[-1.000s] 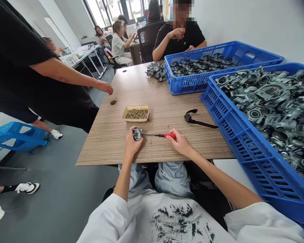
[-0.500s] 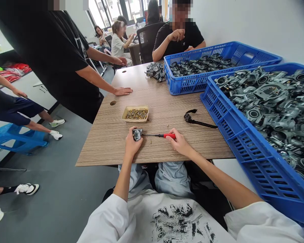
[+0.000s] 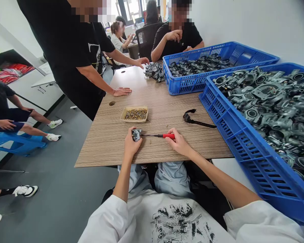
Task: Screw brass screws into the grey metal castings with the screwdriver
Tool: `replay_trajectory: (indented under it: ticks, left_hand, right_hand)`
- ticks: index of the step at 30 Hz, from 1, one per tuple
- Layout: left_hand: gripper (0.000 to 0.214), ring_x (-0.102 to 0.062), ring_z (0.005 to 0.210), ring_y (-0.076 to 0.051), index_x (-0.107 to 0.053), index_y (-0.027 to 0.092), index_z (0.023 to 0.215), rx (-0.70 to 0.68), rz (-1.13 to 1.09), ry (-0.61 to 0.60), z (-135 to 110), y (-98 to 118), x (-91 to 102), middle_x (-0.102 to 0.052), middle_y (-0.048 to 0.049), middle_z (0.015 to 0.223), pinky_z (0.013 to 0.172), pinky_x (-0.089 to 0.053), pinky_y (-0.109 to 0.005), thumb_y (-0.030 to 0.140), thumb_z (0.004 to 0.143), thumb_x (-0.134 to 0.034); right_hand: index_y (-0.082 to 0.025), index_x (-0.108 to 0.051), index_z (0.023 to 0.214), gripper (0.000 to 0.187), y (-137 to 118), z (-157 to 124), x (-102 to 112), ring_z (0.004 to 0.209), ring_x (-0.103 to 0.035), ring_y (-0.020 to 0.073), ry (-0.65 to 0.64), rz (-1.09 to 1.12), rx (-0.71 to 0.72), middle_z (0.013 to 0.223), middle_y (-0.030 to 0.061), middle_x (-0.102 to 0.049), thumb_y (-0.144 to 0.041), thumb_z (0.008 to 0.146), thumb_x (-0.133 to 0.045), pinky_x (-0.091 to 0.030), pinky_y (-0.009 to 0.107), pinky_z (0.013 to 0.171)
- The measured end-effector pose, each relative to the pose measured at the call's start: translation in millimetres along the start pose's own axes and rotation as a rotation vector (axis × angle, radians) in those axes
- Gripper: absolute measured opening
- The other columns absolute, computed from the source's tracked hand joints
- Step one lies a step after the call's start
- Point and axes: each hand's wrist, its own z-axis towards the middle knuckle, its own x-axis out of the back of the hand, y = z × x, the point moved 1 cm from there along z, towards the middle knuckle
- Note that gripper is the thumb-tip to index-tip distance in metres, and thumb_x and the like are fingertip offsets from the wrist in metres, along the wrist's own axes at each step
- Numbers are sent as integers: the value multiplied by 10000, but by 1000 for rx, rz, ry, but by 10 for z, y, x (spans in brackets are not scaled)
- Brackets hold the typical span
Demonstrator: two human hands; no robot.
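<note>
My left hand [image 3: 132,143] is closed around a grey metal carburetor body [image 3: 136,135] just above the table. In my right hand [image 3: 177,143] is a screwdriver [image 3: 168,136] with a red handle, held level. Its dark shaft points left and the tip meets the side of the carburetor body; the exact contact spot is too small to make out. A small brass piece [image 3: 150,142] lies on the wood below the shaft, and another brass piece [image 3: 167,125] lies beyond the handle. Beyond my left hand sits a cream tray [image 3: 122,118] full of small brass and dark parts.
A black wristwatch [image 3: 187,117] lies to the right on the table [image 3: 101,148]. Two blue crates, one nearer [image 3: 228,125] and one farther [image 3: 178,86], hold many metal bodies. More metal parts [image 3: 154,71] are heaped beside the farther crate. A standing person's hand [image 3: 122,91] rests at the left edge.
The standing person leans in and one hand has moved right, to the heap of metal parts. My hands, the carburetor body and the screwdriver stay almost the same.
</note>
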Motion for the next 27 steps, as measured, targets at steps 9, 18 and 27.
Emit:
replay_trajectory:
  ticks: [9, 18, 27]
  left_hand:
    - [548, -693, 963, -222, -523, 271, 1314, 15, -4, -3, -1, 27, 9, -720, -42, 1120, 910, -517, -351, 199, 790, -668]
    - [548, -694, 938, -218, -524, 268, 1317, 20, -1, -10, 2, 13, 2, -724, -38, 1079, 883, -516, -342, 208, 792, -669]
    - [550, -683, 900, -207, -532, 268, 1317, 15, 5, -8, -6, 29, 19, -720, -36, 1080, 841, -514, -322, 205, 789, -672]
  right_hand:
    - [-271, -453, 963, 269, -1, 6, 4, 524, -469, 166, 15, -23, -16, 615, -59, -467, -523, 990, -542, -338, 274, 523]
    - [-261, -429, 1071, 296, -41, -13, -4, 552, -444, 135, -9, 20, 19, 735, -56, -494, -455, 935, -606, -351, 257, 552]
    - [-267, -425, 1010, 262, 22, 12, -5, 546, -440, 152, -8, 1, 1, 695, -53, -498, -469, 957, -583, -339, 269, 545]
